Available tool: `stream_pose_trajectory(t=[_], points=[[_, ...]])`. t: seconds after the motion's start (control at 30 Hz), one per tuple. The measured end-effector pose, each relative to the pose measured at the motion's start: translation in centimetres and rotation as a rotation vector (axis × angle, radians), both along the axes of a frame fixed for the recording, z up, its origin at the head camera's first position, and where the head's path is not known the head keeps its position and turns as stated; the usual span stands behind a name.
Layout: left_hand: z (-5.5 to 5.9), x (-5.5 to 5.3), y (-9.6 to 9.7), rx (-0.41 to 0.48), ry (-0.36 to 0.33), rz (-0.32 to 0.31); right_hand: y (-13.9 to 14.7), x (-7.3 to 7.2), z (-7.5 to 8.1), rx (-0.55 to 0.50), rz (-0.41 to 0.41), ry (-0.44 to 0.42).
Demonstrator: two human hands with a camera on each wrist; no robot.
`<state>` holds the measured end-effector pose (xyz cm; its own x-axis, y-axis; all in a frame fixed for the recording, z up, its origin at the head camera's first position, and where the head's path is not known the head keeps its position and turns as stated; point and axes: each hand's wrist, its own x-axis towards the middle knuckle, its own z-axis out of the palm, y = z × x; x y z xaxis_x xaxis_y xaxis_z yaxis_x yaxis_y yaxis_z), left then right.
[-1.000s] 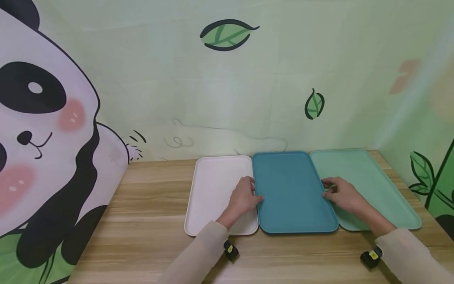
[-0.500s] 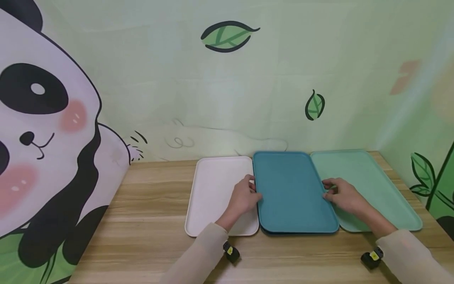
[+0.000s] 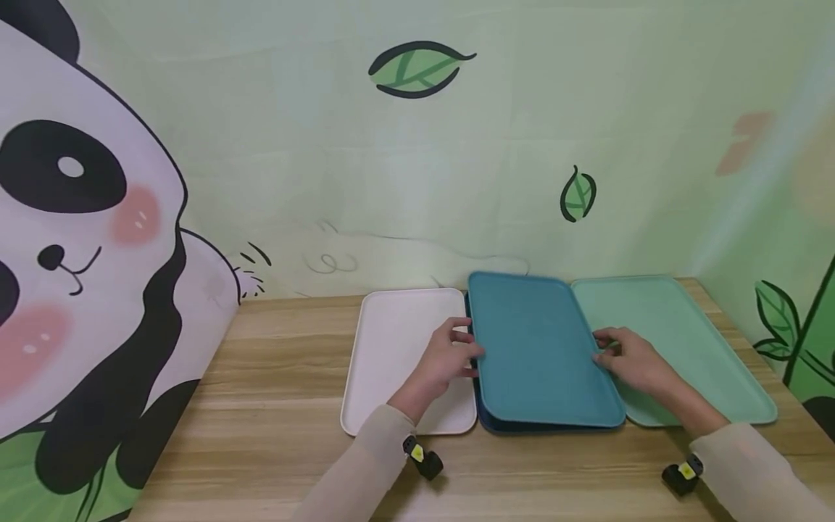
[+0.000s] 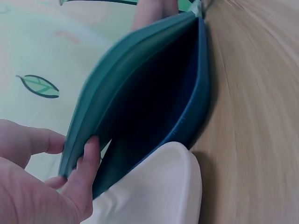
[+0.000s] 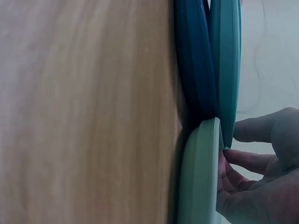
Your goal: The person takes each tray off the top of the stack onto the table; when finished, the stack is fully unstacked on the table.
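A teal-blue tray [image 3: 538, 348] is tilted, its left side raised off a dark blue tray [image 4: 187, 126] beneath it. My left hand [image 3: 443, 359] pinches the raised left edge, with the thumb on one face and fingers on the other, as the left wrist view shows. At the opposite edge, my right hand [image 3: 629, 357] pinches the teal-blue tray between thumb and fingers, above the mint green tray [image 3: 685, 341]. In the right wrist view the teal-blue tray [image 5: 226, 60] still lies close to the dark blue one on that side. A white tray [image 3: 404, 348] lies under my left hand.
The trays stand side by side on a wooden table [image 3: 280, 377] against a printed wall cloth [image 3: 313, 145] with a panda and leaves. Small black devices are strapped at both wrists.
The left edge of the teal-blue tray has come up with my left hand, uncovering the dark blue tray below. My right hand has stayed almost in place.
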<state>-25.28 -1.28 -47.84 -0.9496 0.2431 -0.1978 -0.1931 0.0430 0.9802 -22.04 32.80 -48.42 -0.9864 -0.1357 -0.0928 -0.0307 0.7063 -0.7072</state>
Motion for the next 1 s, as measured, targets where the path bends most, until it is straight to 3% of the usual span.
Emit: stream_pose_trajectory(t=[0.27,0.57,0.8,1.0], points=[[-0.4,-0.3,-0.5,0.08,-0.04,-0.008,-0.1,-0.1,0.1,-0.084,-0.003,-0.06],[0.5,-0.2,-2.5,0.089,-0.011,0.01,-0.2,-0.2,0.4,-0.124,-0.027,-0.103],[0.9,-0.4,-6.6,0.075,-0.037,-0.011,-0.2,-0.2,0.5,-0.129,-0.04,-0.095],[1.3,-0.2,-11.1,0.009,-0.052,0.002,-0.1,-0.2,0.3,-0.112,-0.03,-0.091]])
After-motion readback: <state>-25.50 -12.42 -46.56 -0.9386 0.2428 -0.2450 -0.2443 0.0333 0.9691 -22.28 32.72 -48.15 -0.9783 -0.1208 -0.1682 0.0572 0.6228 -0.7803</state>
